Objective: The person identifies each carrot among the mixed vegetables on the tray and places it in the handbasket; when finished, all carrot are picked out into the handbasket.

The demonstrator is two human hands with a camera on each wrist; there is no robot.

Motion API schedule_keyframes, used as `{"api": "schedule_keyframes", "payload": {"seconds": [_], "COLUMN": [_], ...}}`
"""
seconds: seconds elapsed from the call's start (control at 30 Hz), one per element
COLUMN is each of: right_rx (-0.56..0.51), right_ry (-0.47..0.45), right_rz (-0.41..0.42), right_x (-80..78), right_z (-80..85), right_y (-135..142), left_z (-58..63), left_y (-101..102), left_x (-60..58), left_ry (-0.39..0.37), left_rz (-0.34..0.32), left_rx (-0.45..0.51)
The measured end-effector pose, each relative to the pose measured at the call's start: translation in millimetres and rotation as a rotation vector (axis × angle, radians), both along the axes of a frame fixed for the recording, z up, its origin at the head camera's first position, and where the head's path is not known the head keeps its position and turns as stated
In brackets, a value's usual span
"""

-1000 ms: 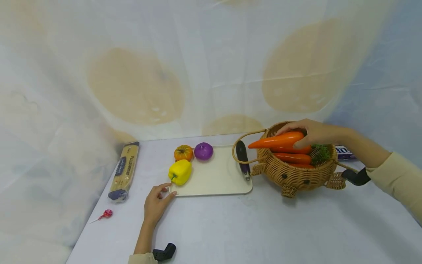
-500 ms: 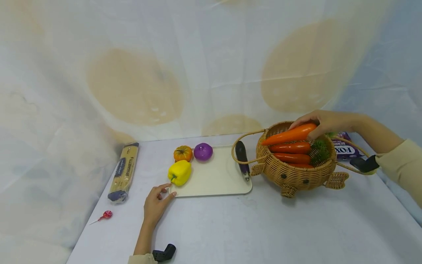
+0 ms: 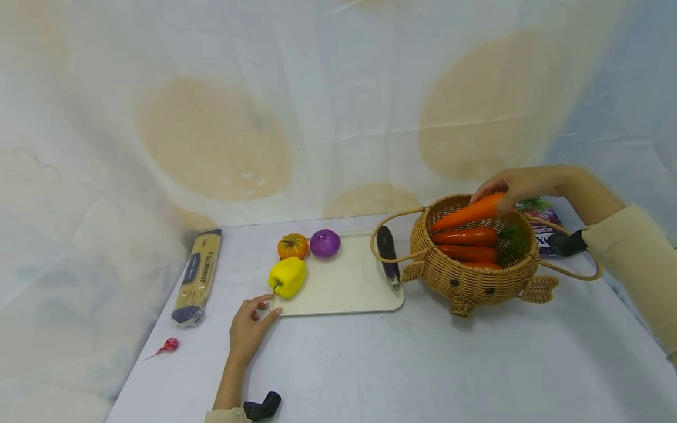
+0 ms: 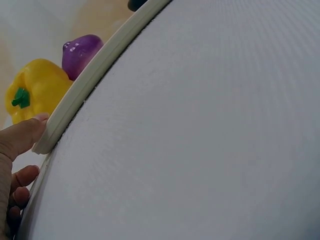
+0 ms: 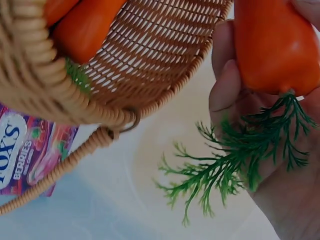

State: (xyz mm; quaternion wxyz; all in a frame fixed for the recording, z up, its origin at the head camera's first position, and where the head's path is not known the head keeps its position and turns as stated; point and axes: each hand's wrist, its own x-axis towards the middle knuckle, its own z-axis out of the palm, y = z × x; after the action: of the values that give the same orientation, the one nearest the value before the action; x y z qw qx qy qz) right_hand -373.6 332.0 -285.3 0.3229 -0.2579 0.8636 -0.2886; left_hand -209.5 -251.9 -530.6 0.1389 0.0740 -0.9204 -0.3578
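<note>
In the head view my right hand (image 3: 520, 187) grips an orange carrot (image 3: 468, 212) by its thick end, over the back of the wicker basket (image 3: 476, 288). The carrot slants with its tip low inside the basket. Its green leafy top (image 5: 240, 150) hangs beside my palm in the right wrist view. Several more carrots (image 3: 468, 236) lie in the basket. At the tray's near left corner, my left hand (image 3: 248, 329) holds the cream tray (image 3: 344, 288) between thumb and fingers. A yellow bell pepper (image 3: 288, 277), a small orange pumpkin (image 3: 292, 246), a purple onion (image 3: 325, 244) and an eggplant (image 3: 388, 252) rest on the tray.
A spaghetti pack (image 3: 198, 276) and a red lollipop (image 3: 169, 345) lie to the left. Behind the basket's right side is a purple Fox's Berries bag (image 3: 546, 232). The basket's handles (image 3: 378, 235) stick out at both sides. A cloth backdrop stands behind the table.
My right hand has carried the carrot rightward and back from the basket's left rim, its tip now lower inside the basket. My left hand and the tray stay put.
</note>
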Motion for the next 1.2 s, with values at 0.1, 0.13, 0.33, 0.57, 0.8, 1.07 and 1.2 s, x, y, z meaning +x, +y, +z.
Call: {"api": "schedule_keyframes", "payload": {"seconds": [0.1,0.13,0.33,0.57,0.8,1.07,1.2], "right_rx": [0.013,0.015,0.028,0.049,0.036,0.072,0.114], "right_ry": [-0.004,-0.005,-0.048,-0.046,-0.026,0.018,0.014], "right_rz": [0.018,0.02,0.028,0.02,0.058,0.068,0.03], "right_x": [-6.6,-8.3,-17.4,-26.7,-29.8,-31.9,-27.9], "right_z": [-4.5,-6.1,-21.0,-44.0,-62.1,-70.0,-71.2], "right_y": [-6.2,-8.4,-22.4,-36.0,-40.1,-39.3,-44.7], "left_z": [-0.8,-1.1,-1.9,-2.3,-5.4,-4.2,-2.9], "left_y": [-0.6,-0.6,0.3,0.4,1.1,0.4,0.8], "left_x": [0.6,0.7,1.5,3.1,5.6,8.4,9.3], "left_ry": [0.01,0.014,0.015,0.0,0.02,0.023,0.012], "left_rz": [0.004,0.005,0.009,0.017,0.019,0.021,0.022], "left_rx": [-0.003,-0.001,0.007,0.014,0.012,0.015,0.014]}}
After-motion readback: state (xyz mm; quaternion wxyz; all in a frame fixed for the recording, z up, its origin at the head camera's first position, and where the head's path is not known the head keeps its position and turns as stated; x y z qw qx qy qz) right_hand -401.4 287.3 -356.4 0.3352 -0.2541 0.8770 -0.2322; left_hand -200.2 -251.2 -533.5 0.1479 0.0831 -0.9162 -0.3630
